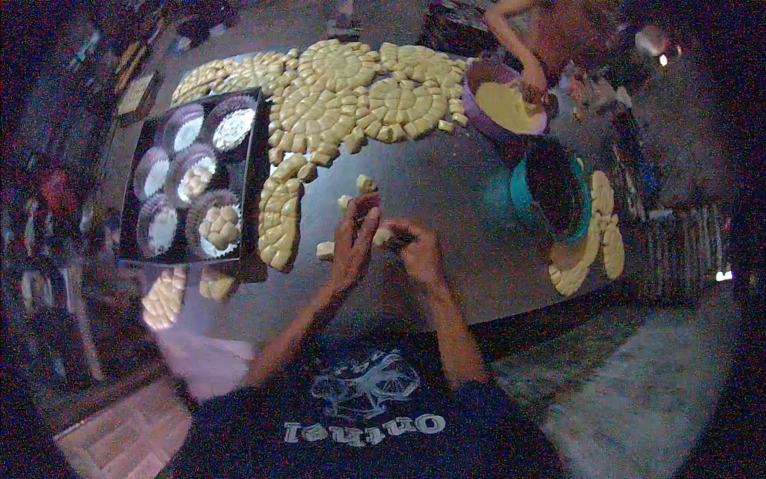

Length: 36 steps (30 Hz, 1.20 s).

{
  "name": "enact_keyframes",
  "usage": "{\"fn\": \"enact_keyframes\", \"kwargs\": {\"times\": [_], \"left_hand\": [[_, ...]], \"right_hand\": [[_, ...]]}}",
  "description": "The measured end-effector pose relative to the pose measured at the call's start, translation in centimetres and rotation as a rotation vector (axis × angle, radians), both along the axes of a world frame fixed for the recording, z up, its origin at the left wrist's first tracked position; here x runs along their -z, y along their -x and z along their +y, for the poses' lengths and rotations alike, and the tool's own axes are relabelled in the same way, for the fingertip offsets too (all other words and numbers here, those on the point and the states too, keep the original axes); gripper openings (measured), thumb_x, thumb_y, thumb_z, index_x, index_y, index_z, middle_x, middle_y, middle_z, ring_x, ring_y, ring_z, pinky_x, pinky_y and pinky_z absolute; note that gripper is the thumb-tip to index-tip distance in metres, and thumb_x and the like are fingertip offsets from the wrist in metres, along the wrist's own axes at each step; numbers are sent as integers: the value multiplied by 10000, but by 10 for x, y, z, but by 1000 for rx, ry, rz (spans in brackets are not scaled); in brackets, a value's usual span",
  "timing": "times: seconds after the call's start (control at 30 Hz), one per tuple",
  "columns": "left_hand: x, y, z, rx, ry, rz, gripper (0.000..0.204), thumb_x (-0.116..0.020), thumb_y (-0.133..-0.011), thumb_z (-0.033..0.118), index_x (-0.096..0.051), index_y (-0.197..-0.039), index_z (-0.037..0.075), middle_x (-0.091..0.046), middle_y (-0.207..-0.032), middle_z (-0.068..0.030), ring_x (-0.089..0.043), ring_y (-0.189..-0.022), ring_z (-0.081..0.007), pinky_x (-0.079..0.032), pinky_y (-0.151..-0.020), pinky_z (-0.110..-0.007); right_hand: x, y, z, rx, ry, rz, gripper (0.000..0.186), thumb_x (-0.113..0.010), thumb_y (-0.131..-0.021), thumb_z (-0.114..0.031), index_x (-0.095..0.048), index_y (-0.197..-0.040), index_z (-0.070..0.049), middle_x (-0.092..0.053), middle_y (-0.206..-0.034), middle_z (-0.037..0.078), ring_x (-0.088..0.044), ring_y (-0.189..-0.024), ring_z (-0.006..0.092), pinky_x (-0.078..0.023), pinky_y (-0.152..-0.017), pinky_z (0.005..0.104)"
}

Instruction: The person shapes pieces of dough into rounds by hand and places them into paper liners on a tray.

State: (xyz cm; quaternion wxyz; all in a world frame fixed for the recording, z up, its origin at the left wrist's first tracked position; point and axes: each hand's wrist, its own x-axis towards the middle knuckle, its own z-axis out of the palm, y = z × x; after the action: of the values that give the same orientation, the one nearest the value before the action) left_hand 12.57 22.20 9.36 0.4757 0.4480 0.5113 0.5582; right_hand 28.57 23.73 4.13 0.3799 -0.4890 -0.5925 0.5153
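My left hand (pixel 354 243) is among small pale dough pieces (pixel 325 251) on the metal tabletop (pixel 447 176), its fingers pressed together and curled at the tips, what they hold unclear. Just right of it, my right hand (pixel 417 255) pinches a small dough piece (pixel 384 237). Another piece (pixel 366 182) lies just above the left fingertips. Rounds of portioned dough (pixel 323 112) cover the back and left of the table. At left, a dark box (pixel 253 172) holds several fluted paper-lined cups, two with clustered dough balls (pixel 219 227).
At back right, a co-worker's hand (pixel 533 92) reaches into a purple bowl (pixel 479 108) of pale mixture. A teal tub (pixel 523 199) stands at right, beside more dough shapes (pixel 602 195). More dough (pixel 163 299) lies at front left. The table's front edge runs below my hands.
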Motion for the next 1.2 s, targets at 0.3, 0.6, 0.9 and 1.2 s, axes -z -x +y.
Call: {"fn": "enact_keyframes", "kwargs": {"times": [0.3, 0.6, 0.9, 1.2], "left_hand": [[-10, -114, -10, -36, -59, 124, 436, -495, -947, 359, -543, -1208, 14, -594, -1208, -159, -547, -1142, -294, -399, -987, -414], [-29, -158, -31, 96, -1103, 952, 225, -728, -765, 120, -644, -966, 63, -659, -992, -128, -630, -872, -280, -499, -729, -440], [-59, -223, -12, 502, -301, 362, 399, -670, -851, 235, -569, -1171, 19, -582, -1196, -176, -580, -1087, -323, -462, -907, -405], [6, -131, -43, 330, 257, 282, 223, -554, -951, 195, -630, -1078, 28, -655, -1063, -72, -591, -1021, -180, -441, -930, -326]], "right_hand": [[-21, -82, -33, 32, -24, 625, 358, -582, -862, 20, -578, -1212, -58, -630, -1121, 49, -614, -1001, 185, -515, -894, 332], [-14, -145, -73, 71, 174, 821, 407, -605, -864, -30, -541, -1265, -63, -619, -1154, 50, -603, -1029, 186, -509, -904, 330], [-30, -188, -69, 230, 143, 735, 456, -626, -862, -64, -512, -1304, -65, -607, -1189, 48, -590, -1058, 188, -498, -923, 330], [-119, -346, 28, 271, 49, 526, 533, -644, -838, -23, -486, -1346, -61, -598, -1241, 48, -572, -1108, 173, -480, -936, 310]]}}
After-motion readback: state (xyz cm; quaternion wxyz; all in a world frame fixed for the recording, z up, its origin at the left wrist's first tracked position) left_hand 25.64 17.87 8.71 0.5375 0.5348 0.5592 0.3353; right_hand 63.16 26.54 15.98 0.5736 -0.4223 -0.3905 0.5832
